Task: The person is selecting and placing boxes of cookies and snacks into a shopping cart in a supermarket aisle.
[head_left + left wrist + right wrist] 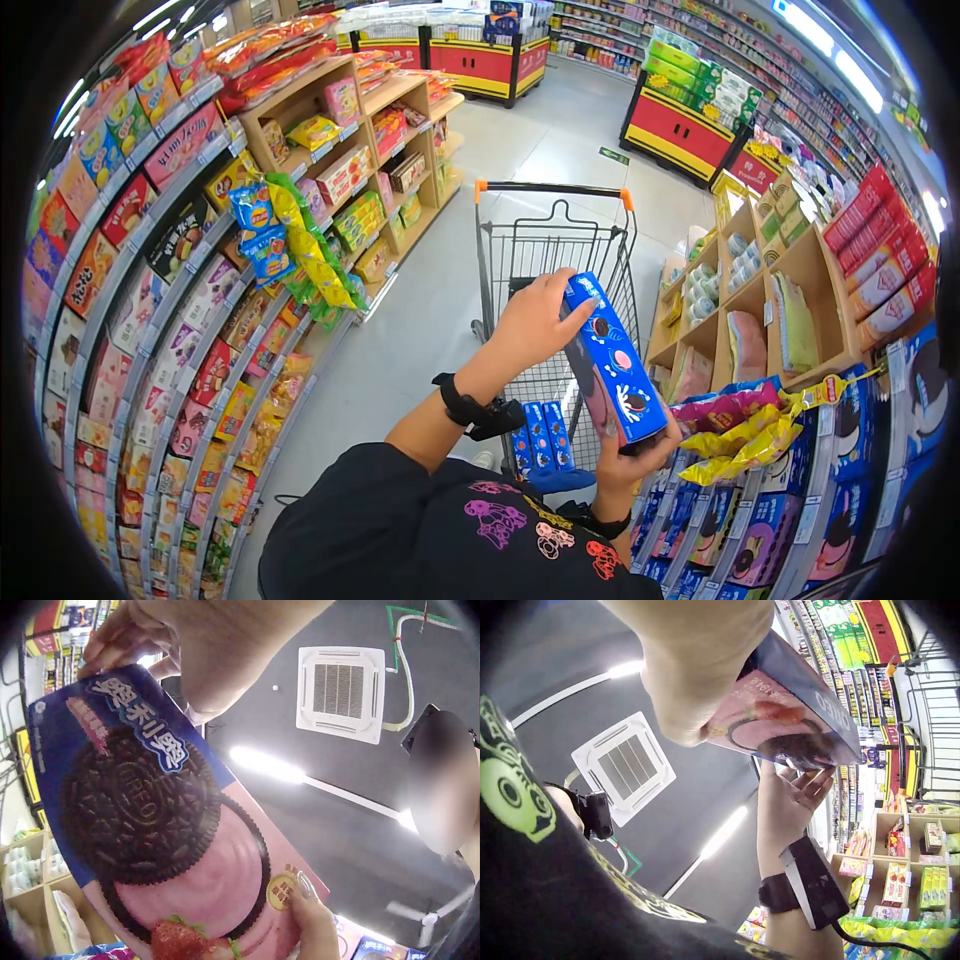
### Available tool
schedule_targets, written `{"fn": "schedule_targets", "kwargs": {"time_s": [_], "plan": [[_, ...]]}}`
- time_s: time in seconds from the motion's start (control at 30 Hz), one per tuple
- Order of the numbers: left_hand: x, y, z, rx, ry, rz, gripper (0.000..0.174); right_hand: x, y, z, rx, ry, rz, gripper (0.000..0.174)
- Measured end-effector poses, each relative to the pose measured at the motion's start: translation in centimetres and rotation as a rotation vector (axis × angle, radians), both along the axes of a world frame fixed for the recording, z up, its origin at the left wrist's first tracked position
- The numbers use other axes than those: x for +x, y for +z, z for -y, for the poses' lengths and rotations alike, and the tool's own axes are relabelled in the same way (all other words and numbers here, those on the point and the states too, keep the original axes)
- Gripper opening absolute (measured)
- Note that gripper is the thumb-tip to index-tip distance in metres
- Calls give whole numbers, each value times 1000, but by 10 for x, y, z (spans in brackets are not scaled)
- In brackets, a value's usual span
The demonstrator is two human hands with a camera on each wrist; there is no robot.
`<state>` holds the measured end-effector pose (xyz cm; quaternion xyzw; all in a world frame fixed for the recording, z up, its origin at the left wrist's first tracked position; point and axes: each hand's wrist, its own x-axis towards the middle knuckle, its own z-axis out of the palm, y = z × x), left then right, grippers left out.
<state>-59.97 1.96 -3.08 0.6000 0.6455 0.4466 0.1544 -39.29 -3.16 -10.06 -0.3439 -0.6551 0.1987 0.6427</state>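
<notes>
A long blue cookie box (622, 362) is held at a slant between both hands in the head view. My left hand (540, 322) grips its far end, thumb on the printed side. Its near end rests in my right hand (636, 462), fingers round the lower corner. The left wrist view shows the broad face of the box (142, 799) with a large dark cookie, pink cream and a strawberry; a right-hand thumb (315, 922) presses its edge. In the right wrist view, the left hand (789, 801) supports the box (780, 712) from the far side.
A shopping cart (556, 188) stands in front, with several blue boxes (541, 438) at its near end. Snack shelves (165, 330) line the left; wooden bins (745, 290) and stacked cookie boxes (765, 540) line the right. Yellow and pink snack bags (735, 440) hang beside the right hand.
</notes>
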Motion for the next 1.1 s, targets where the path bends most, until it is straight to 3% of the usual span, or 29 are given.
{"fn": "schedule_targets", "kwargs": {"time_s": [0.17, 0.3, 0.53, 0.67, 0.87, 1.1], "plan": [[-23, -13, -28, 32, -51, 133, 41, -36, 3, -5, 157, -36, 173, 62], [-20, -57, -49, 31, -37, 179, 38, -30, -35, -18, 215, -158, 388, 63], [-1, -77, -68, -59, -171, 332, 42, 8, -95, -8, -133, -398, 571, 57], [35, -103, -75, -139, -147, 70, 46, 26, -105, -16, -309, -474, 621, 58], [60, -185, -96, -174, -208, 156, 46, 61, -140, -36, -532, -447, 613, 54], [98, -280, -119, -538, -127, 122, 50, 91, -182, -66, -738, -258, 667, 51]]}}
